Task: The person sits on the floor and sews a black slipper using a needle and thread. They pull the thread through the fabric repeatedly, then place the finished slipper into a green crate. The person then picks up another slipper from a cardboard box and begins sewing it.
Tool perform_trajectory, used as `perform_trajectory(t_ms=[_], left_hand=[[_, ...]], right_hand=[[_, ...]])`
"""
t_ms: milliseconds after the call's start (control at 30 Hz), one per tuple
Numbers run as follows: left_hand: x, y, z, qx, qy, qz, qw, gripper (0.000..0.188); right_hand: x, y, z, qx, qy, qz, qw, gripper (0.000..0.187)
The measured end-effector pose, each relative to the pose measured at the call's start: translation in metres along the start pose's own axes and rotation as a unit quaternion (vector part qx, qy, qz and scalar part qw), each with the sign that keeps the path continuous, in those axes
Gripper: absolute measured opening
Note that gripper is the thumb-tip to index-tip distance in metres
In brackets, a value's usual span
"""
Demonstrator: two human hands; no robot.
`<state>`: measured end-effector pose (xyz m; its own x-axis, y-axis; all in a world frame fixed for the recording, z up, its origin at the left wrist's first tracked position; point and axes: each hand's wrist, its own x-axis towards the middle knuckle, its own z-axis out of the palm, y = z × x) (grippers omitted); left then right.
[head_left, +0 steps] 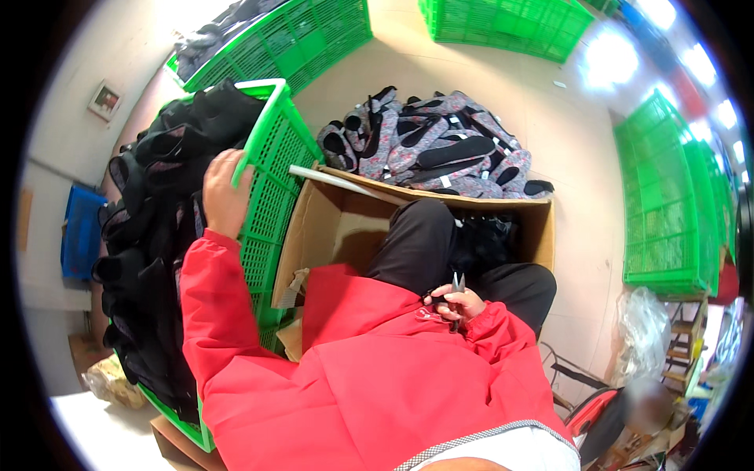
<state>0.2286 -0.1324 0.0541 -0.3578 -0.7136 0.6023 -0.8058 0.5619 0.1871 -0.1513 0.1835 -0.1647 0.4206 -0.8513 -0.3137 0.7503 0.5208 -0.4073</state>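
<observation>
My left hand (225,195) is at the near rim of a green plastic crate (271,129), fingers and thumb closed round its edge. Black slippers (161,180) fill that crate in a heap, right beside my fingers. In my lap my right hand (469,303) is closed on a pair of snips (457,293), their pointed blades upward. Something small and dark lies at those fingers, too small to make out. A cardboard box (314,224) surrounds my knees, with black items (485,239) inside at its right. Beyond it is a pile of grey patterned slippers (440,141) with black soles.
Other green crates stand at the far left (290,47), far middle (510,27) and right (660,196). A white strip (345,180) lies along the box's edge. Clear plastic (642,334) hangs at the right, near a person (620,416). A blue bin (81,231) is by the left wall.
</observation>
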Motion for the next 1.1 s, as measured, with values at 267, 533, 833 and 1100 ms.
perform_trajectory(t_ms=[267,533,833,1100], left_hand=[[-0.027,0.099,0.197,-0.165,-0.215,0.072,0.96,0.04],[-0.021,0.185,0.354,-0.123,-0.39,0.054,0.911,0.054],[-0.02,0.195,0.424,-0.005,-0.475,-0.018,0.88,0.048],[0.003,0.199,0.342,-0.095,-0.326,-0.037,0.94,0.031]], right_hand=[[-0.009,0.0,0.001,0.039,0.007,-0.018,0.999,0.033],[-0.009,0.007,-0.016,0.047,0.042,-0.036,0.997,0.031],[-0.014,-0.004,-0.012,0.016,0.083,-0.017,0.996,0.029],[-0.013,0.001,-0.019,0.07,0.034,-0.043,0.996,0.03]])
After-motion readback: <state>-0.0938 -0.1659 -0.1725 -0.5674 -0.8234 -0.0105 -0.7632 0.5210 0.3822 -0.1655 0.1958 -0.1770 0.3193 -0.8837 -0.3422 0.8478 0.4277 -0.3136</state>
